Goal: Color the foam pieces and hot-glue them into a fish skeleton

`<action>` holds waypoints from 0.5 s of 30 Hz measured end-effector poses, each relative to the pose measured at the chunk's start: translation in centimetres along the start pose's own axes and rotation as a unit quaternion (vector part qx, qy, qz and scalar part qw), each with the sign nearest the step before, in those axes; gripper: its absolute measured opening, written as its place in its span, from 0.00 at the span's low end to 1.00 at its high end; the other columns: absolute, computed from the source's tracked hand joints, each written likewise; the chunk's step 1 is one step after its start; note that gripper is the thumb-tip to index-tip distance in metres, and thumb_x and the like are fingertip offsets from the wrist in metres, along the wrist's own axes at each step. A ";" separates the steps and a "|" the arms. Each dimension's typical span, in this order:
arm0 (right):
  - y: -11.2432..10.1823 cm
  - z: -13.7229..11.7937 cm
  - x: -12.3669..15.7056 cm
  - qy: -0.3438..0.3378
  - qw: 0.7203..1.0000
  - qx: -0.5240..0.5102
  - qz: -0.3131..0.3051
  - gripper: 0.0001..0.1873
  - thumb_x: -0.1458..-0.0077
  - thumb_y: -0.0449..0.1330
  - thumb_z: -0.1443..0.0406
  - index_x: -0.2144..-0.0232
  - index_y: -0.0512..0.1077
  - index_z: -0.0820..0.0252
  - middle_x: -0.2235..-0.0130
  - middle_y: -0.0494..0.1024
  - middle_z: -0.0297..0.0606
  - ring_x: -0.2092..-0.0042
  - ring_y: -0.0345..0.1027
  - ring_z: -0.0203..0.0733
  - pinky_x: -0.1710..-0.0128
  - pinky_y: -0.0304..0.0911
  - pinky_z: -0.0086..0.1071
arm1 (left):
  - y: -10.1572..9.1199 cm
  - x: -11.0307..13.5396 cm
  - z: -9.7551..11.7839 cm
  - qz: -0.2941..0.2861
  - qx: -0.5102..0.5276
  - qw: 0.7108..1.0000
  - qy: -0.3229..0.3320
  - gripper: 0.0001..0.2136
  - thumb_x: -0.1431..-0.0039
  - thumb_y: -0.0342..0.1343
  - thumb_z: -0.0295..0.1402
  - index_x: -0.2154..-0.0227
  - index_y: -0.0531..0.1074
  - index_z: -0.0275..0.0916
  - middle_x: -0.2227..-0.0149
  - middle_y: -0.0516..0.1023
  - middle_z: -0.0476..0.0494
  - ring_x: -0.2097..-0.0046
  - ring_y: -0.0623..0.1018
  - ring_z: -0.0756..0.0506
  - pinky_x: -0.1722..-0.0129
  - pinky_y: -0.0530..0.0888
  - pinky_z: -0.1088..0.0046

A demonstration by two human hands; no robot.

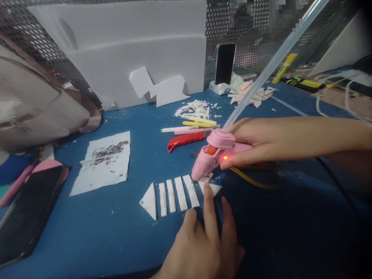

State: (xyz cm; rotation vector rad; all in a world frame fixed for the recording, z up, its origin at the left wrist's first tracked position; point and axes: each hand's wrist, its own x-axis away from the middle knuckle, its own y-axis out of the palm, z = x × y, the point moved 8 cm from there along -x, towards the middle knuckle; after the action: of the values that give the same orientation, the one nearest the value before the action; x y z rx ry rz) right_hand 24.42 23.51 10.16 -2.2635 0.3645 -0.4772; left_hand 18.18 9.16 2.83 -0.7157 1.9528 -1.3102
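My right hand (258, 141) is wrapped round a pink hot glue gun (213, 151), whose small red light glows by the thumb. A long clear glue stick (261, 79) juts up from its back. The nozzle points down at a white triangular foam piece (213, 188) on the blue table. My left hand (203, 242) has its fingers spread, one fingertip touching that piece. To the left lie several white foam strips (180, 193) in a row, ending in another white triangle (149, 201). Whether glue is coming out cannot be made out.
Behind the glue gun lie a red cutter (186, 140), several pens (200, 124) and white foam scraps (197, 108). Left are a paper (99, 180) with colourful bits and a dark phone (31, 213). A second phone (225, 64) stands at the back. A black cable (337, 186) runs right.
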 end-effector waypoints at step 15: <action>-0.6 -0.5 0.3 -0.013 1.000 0.010 -0.004 0.10 0.35 0.55 0.59 0.57 0.75 0.54 0.58 0.77 0.28 0.60 0.70 0.34 0.60 0.60 0.26 | -0.6 -0.1 -0.5 -0.006 -0.014 1.000 0.016 0.23 0.32 0.44 0.45 0.43 0.68 0.34 0.45 0.70 0.18 0.75 0.77 0.47 0.71 0.73 0.70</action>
State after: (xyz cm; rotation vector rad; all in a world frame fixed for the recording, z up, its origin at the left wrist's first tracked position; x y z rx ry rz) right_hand 24.49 23.50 11.01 -2.2499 0.3364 -0.4534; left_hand 17.94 9.32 3.54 -0.7256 1.9997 -1.3112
